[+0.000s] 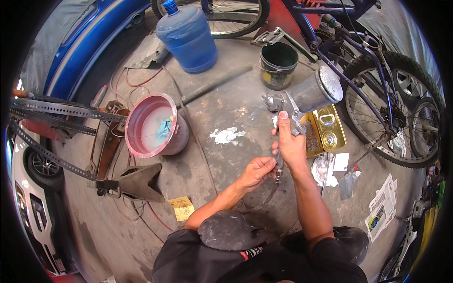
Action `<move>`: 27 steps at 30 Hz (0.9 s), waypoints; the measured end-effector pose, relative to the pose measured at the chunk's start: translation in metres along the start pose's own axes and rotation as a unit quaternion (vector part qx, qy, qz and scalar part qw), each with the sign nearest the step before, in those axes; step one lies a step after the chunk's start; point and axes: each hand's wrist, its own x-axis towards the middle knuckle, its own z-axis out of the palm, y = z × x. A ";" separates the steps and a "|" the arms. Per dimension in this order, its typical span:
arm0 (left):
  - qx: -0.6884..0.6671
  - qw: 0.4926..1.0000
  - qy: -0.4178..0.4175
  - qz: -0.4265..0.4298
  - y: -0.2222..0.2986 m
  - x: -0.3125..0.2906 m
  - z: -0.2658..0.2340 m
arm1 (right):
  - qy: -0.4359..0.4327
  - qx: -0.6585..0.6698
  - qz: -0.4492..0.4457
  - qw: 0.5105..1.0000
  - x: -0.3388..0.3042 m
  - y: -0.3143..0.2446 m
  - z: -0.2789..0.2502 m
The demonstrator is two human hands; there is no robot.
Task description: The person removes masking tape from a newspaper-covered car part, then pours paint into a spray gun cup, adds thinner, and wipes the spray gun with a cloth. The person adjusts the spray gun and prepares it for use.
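Observation:
A metal spray gun (275,103) with a grey cup (309,92) is held up in front of me, slightly right of centre. My right hand (291,145) is closed around its handle, thumb stretched along the back. My left hand (256,173) pinches at the bottom of the handle, by the hose fitting (279,174). Its fingertips partly hide what they grip there. From the fitting an air hose (268,202) curves down toward my lap. Behind the gun and my right hand, a yellow rectangular can (332,126) stands on the floor.
Left stands a pink bucket (181,137) with cloudy liquid and a blue cloth. Farther off are a blue water jug (188,42) and a dark pail (278,70). A bicycle (389,111) fills the right side. A metal stand (137,181) and hoses lie left; papers (381,207) lie right.

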 end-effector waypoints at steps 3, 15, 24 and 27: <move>-0.015 1.000 -0.015 -0.005 -0.004 0.002 -0.002 | 0.001 -0.026 -0.020 0.999 -0.002 0.001 -0.003; -0.062 0.998 -0.022 0.009 -0.019 0.002 -0.019 | -0.007 -0.086 -0.046 0.995 -0.003 0.008 0.002; -0.109 0.990 -0.079 -0.044 -0.030 0.007 -0.035 | -0.030 -0.139 -0.055 0.988 0.003 0.017 -0.002; -0.123 0.984 -0.119 -0.043 -0.031 0.003 -0.032 | -0.102 -0.042 -0.010 0.994 0.001 0.012 -0.004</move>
